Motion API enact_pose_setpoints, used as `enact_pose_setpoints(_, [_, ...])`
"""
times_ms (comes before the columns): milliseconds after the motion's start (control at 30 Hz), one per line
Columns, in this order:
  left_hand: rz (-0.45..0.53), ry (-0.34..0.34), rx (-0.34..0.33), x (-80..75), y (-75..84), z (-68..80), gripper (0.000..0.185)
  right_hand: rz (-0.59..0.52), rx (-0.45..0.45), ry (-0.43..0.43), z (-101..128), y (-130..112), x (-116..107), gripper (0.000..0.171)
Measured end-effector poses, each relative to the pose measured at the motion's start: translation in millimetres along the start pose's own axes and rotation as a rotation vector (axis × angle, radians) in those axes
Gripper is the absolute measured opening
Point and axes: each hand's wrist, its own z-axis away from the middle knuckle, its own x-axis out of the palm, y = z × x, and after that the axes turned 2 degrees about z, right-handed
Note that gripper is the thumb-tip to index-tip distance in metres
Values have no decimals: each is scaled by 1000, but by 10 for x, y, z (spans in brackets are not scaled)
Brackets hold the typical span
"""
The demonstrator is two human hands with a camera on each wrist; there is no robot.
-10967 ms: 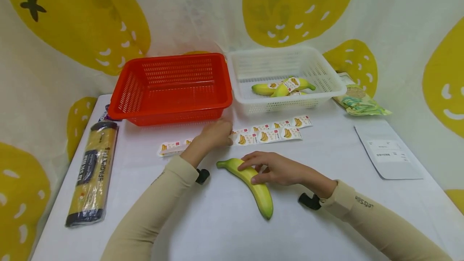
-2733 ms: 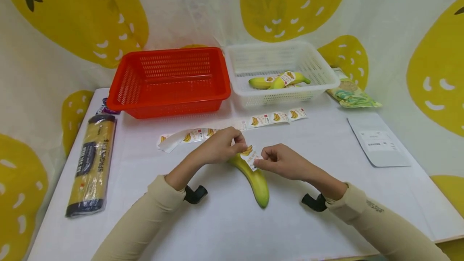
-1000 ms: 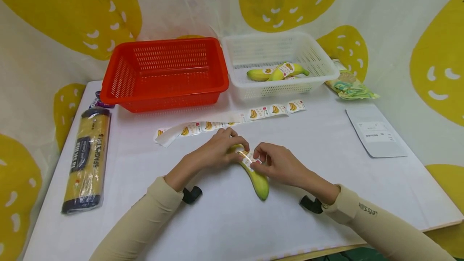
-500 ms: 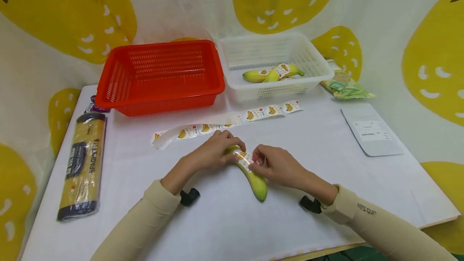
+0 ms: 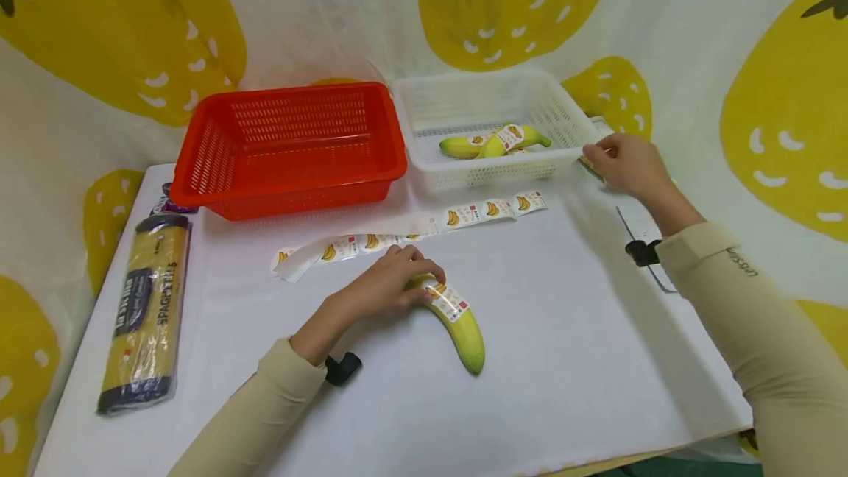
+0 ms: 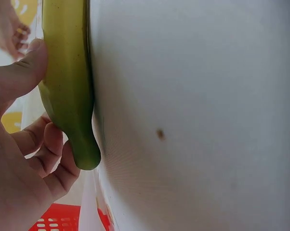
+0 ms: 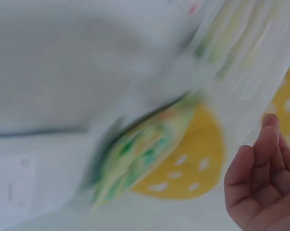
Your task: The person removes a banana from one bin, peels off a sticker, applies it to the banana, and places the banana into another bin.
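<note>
banana (image 5: 457, 319): lies on the white surface (image 5: 563, 344), sticker (image 5: 448, 301) on it, stem end under the fingers
left hand (image 5: 391, 287): curled round the banana's stem end, thumb on its side
sticker strip (image 5: 404, 230): 12 o'clock of banana, flat
right hand (image 5: 626, 163): 2 o'clock, at the white basket's (image 5: 490, 94) right rim, fingers loosely bent; contact unclear, holds nothing visible
red basket (image 5: 291, 146): 11 o'clock, far

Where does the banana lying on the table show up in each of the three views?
Head: the banana lies at centre on the white table, its stem end held by the left hand.
Left wrist: it runs down the upper left, between thumb and fingers.
Right wrist: not in it.
Shared landmark: the red basket, a sliver at the left wrist view's bottom.
</note>
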Motion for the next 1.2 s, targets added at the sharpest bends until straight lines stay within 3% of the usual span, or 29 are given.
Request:
enact_pose_setpoints(167, [15,20,-19,-9,-29,22,29,-196,216,-78,-303,405,-92,76])
enact_pose_setpoints(267, [27,18,-33,-5,-38,20,29,-347,284,-88,-369,479,-34,78])
enact_pose_setpoints(400, [40,13,-47,2,-41,16,29,-445,313,-83,-426,454,63,74])
enact_pose_setpoints(800, [48,22,-63,2,-35,11,30,-541,369,-48,-489,387,174,66])
enact_pose_setpoints(1033, [50,27,-77,1,-35,13,29,-530,385,-35,-472,379,198,64])
enact_pose_setpoints(1200, [60,66,-85,-14,-23,40,28,-524,386,-31,-457,388,217,60])
